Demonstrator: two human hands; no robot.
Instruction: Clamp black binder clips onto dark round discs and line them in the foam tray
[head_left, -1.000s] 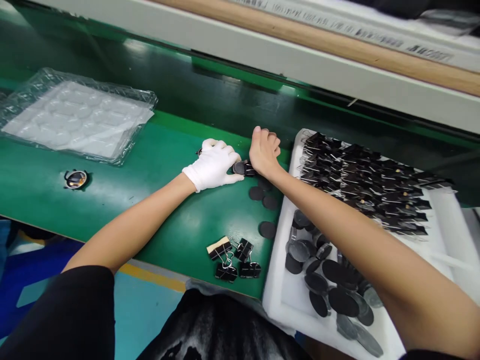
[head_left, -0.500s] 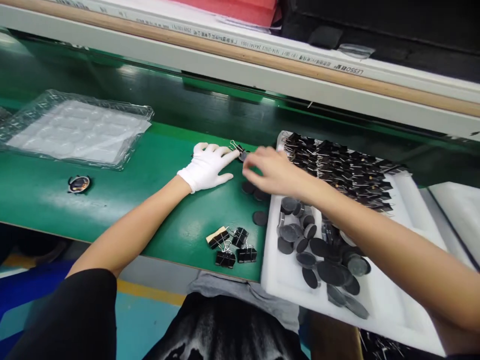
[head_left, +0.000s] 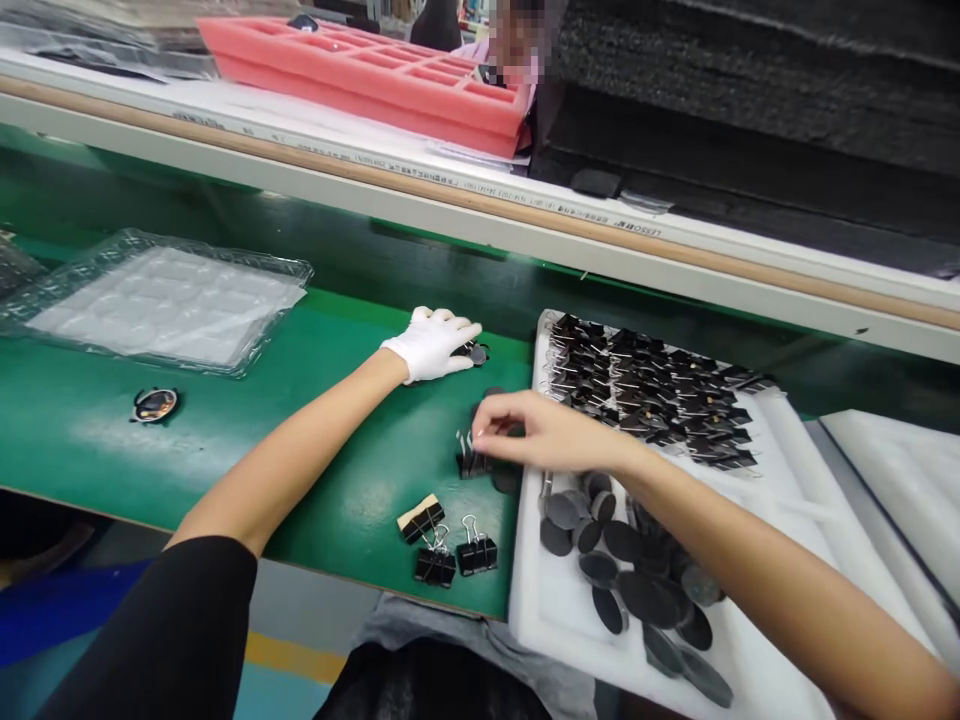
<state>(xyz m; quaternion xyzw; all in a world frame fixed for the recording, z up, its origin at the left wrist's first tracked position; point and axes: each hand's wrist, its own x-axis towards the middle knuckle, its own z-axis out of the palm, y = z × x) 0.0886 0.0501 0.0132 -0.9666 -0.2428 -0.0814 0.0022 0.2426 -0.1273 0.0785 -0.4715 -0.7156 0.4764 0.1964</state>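
My left hand (head_left: 433,345), in a white glove, rests on the green table with thumb and forefinger round a small round watch case (head_left: 478,354). The glove hides part of that case. My bare right hand (head_left: 532,430) pinches a black binder clip (head_left: 474,460) with its fingertips, just above the table and left of the white tray (head_left: 529,600). Dark round discs (head_left: 506,478) lie partly under this hand. Closer to me are three more binder clips (head_left: 435,567), one with a tan pad in its jaws.
The white tray holds rows of black clips (head_left: 645,390) and a heap of dark discs (head_left: 652,595). Another watch case (head_left: 156,405) lies at left, below a clear plastic tray (head_left: 247,345). Behind the ledge (head_left: 375,185) stand a pink foam tray (head_left: 360,90) and a person.
My right hand has moved back towards me from beside the left hand and taken one binder clip from the group. The left thumb and forefinger have closed in round the watch case. The view has tilted up.
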